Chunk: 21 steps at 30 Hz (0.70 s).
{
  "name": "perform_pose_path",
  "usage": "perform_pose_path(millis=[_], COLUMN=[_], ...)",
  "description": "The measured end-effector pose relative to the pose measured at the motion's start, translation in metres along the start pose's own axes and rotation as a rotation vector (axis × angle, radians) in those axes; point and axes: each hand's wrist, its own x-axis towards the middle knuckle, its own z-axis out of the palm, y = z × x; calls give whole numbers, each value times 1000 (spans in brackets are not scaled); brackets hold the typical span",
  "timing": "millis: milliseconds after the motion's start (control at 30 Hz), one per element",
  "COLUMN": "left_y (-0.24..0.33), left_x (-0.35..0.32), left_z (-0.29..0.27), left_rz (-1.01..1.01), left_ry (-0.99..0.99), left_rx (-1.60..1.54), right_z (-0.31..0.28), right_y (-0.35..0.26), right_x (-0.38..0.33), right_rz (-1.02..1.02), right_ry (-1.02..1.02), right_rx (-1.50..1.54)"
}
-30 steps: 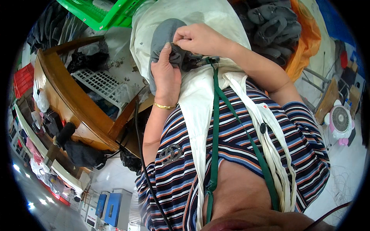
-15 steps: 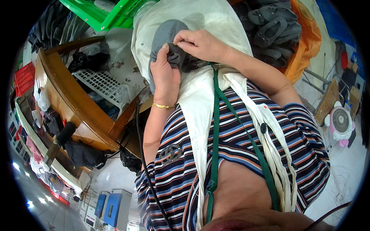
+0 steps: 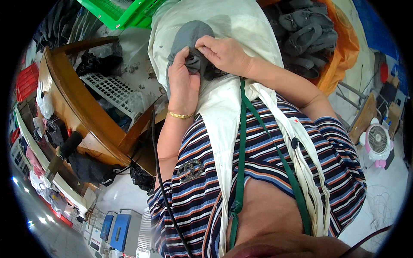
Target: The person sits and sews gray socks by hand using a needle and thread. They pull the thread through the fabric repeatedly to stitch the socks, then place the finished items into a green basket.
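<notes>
Both my hands work a grey sock (image 3: 189, 43) over my lap, which is covered by a white apron (image 3: 223, 99). My left hand (image 3: 183, 81), with a gold bracelet at the wrist, grips the bunched lower end of the sock. Fingers of my right hand (image 3: 223, 53) pinch the same bunched fabric from the right. The sock's rounded end points away from me. How the fabric sits inside my fingers is hidden.
A pile of grey socks (image 3: 307, 36) lies in an orange bag (image 3: 344, 56) at the upper right. A green crate (image 3: 124, 10) sits at the top, a wooden table (image 3: 77, 107) with a white grid tray (image 3: 109, 90) to my left, a small fan (image 3: 377, 139) on the right.
My right hand has slid slightly left over the sock and my left hand has closed tighter on the bunched end. The sock stays on my lap.
</notes>
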Motion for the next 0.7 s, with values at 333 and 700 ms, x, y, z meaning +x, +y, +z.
perform_pose_path(millis=[333, 700], left_y=[-16, -21], left_x=[-8, -26], left_z=[7, 23], left_rz=[201, 399], left_ry=[-25, -185], left_rx=[87, 485], right_z=[-5, -43], right_y=[-14, -17], right_x=[15, 23], right_rz=[138, -139], right_ry=[-66, -46], right_rx=[86, -103])
